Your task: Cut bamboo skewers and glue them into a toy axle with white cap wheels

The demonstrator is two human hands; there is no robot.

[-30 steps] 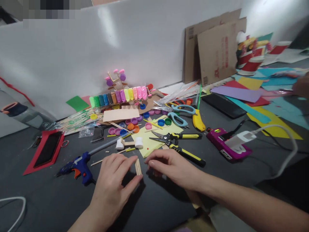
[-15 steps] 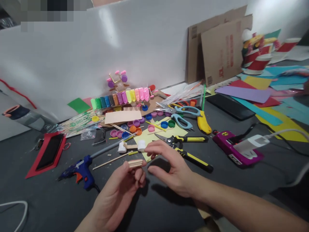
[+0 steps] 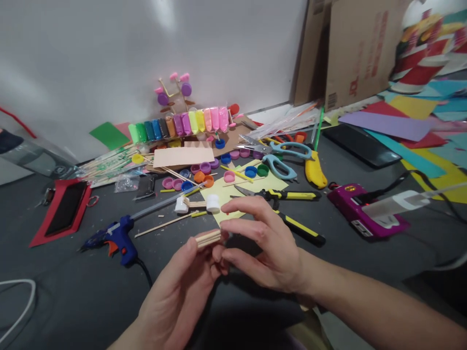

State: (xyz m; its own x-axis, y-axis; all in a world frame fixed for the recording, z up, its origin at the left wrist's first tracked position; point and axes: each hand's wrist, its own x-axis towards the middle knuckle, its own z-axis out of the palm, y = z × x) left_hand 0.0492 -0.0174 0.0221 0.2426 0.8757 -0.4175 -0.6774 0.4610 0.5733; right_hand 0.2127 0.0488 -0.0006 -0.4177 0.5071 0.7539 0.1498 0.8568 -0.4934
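Observation:
Several short wooden sticks [image 3: 208, 238] lie side by side in the grip of my left hand [image 3: 182, 287], held between thumb and fingers. Close by on the right, my right hand [image 3: 268, 245] has its fingers curved and apart, its tips near the far end of the sticks. Nothing shows between those fingers. Just beyond both hands, a piece made of white caps joined by short sticks [image 3: 197, 204] rests at the edge of a pale yellow paper sheet [image 3: 237, 192]. A long thin stick [image 3: 164, 224] lies to its left.
A blue glue gun [image 3: 118, 240] lies on the left. Yellow-black pliers [image 3: 297, 228], blue-handled scissors [image 3: 280, 165] and a yellow cutter [image 3: 315, 171] lie behind my right hand. Coloured caps [image 3: 206, 167] and clay packs [image 3: 178, 125] spread towards the wall. A purple power strip [image 3: 365, 209] sits right.
The view has tilted down, so the table items sit higher in the picture. My right hand has come closer to the sticks in my left hand.

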